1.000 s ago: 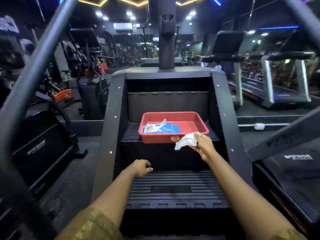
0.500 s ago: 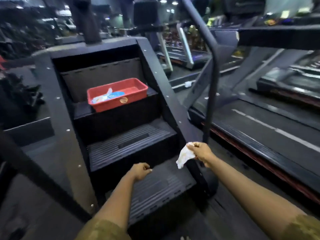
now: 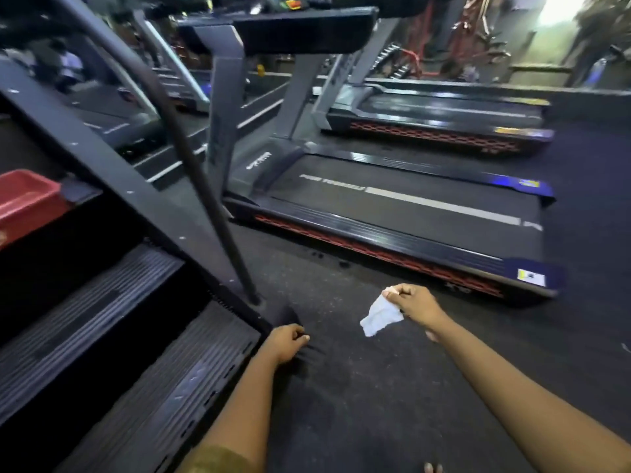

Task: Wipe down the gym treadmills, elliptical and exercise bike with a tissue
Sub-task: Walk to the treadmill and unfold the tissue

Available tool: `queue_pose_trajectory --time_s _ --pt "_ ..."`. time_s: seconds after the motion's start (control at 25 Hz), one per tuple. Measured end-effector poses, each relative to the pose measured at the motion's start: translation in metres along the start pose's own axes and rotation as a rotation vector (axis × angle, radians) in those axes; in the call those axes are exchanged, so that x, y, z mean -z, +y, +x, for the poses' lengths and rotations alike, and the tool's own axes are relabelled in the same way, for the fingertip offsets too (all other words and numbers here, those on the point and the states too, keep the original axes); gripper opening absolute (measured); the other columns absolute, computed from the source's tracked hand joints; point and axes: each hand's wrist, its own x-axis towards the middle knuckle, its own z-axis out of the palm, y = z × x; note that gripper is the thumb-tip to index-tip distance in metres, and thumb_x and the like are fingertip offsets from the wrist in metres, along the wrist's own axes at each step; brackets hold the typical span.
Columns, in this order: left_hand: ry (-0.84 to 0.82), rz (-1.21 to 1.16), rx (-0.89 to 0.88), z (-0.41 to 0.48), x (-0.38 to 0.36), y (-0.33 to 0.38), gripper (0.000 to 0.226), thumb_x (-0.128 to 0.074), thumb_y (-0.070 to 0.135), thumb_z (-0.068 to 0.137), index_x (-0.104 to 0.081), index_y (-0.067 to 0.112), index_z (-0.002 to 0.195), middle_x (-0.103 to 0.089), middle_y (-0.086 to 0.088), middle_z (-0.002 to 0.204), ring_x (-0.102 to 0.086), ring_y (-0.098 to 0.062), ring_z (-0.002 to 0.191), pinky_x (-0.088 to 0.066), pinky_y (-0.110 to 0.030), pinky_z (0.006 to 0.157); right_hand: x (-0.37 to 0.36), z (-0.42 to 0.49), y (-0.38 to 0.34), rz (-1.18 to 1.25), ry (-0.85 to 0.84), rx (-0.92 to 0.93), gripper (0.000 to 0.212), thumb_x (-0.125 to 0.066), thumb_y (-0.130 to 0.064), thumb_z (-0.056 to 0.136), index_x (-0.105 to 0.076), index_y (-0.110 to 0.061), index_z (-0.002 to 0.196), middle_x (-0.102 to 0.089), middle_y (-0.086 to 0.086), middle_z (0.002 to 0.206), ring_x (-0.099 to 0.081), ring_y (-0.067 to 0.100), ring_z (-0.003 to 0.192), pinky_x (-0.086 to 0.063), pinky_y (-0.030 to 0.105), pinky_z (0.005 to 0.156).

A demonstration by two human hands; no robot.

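Note:
My right hand [image 3: 411, 303] pinches a crumpled white tissue [image 3: 379, 316] that hangs over the dark floor, short of the nearest treadmill [image 3: 403, 213]. That treadmill has a black belt with a white stripe and red-trimmed side rails. A second treadmill [image 3: 433, 114] stands behind it. My left hand [image 3: 285, 343] is loosely curled and holds nothing, beside the bottom corner of the black stair-climber steps [image 3: 112, 336].
A red tray [image 3: 25, 199] sits on an upper step at the left edge. A slanted black handrail [image 3: 191, 165] of the stair climber crosses between me and the treadmills. Dark rubber floor [image 3: 375, 387] lies under my arms. More machines stand in the blurred background.
My view has swung right, from the stair climber and red tray toward the treadmills. My right hand kept the tissue and moved with the turn; my left hand stayed empty.

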Motion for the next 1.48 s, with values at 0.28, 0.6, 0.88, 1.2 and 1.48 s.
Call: queue_pose_trajectory --time_s 0.28,0.6,0.88,1.2,1.48 --pt "-0.058 0.089 -0.115 0.083 -0.045 0.168 0.048 -0.047 0.035 0.099 -0.044 0.01 0.139 -0.048 -0.009 0.141 -0.047 -0.023 0.128 -0.038 -0.034 0.105 0.161 0.055 0.044 0.004 0.09 -0.028 0.011 -0.065 -0.022 0.087 -0.068 -0.015 0.08 -0.068 0.001 0.078 -0.058 0.012 0.069 -0.047 0.027 0.066" --pt "0.103 0.105 -0.045 0.135 -0.013 0.184 0.047 -0.044 0.042 0.099 -0.044 0.019 0.14 -0.047 -0.005 0.141 -0.043 -0.02 0.13 -0.037 -0.033 0.105 0.164 0.174 -0.008 0.041 -0.12 0.049 0.011 -0.06 -0.016 0.09 -0.066 -0.012 0.081 -0.068 0.004 0.076 -0.06 0.013 0.066 -0.047 0.024 0.06" --pt "0.284 -0.069 0.09 0.2 0.06 0.112 0.043 -0.049 0.036 0.097 -0.048 0.018 0.136 -0.052 0.0 0.135 -0.048 -0.012 0.124 -0.03 -0.016 0.102 0.055 0.327 -0.1 -0.081 -0.415 0.125 0.012 -0.063 -0.02 0.088 -0.07 -0.01 0.086 -0.071 0.003 0.079 -0.063 0.011 0.068 -0.05 0.025 0.065" --pt "0.568 -0.206 0.139 0.288 0.214 0.071 0.042 -0.054 0.035 0.095 -0.05 0.023 0.134 -0.047 0.016 0.126 -0.045 0.0 0.117 -0.032 -0.014 0.102 -0.065 0.466 -0.228 -0.045 -0.693 0.146 0.009 -0.062 -0.015 0.089 -0.068 -0.008 0.087 -0.069 0.004 0.074 -0.062 0.016 0.068 -0.049 0.025 0.062" --pt "0.745 -0.3 0.208 0.363 0.308 0.006 0.049 -0.052 0.051 0.089 -0.052 0.027 0.132 -0.048 0.021 0.125 -0.047 0.003 0.119 -0.03 -0.007 0.097 -0.186 0.573 -0.321 -0.033 -0.929 0.199 0.008 -0.061 -0.013 0.089 -0.067 -0.007 0.09 -0.066 0.006 0.075 -0.059 0.012 0.065 -0.047 0.021 0.058"
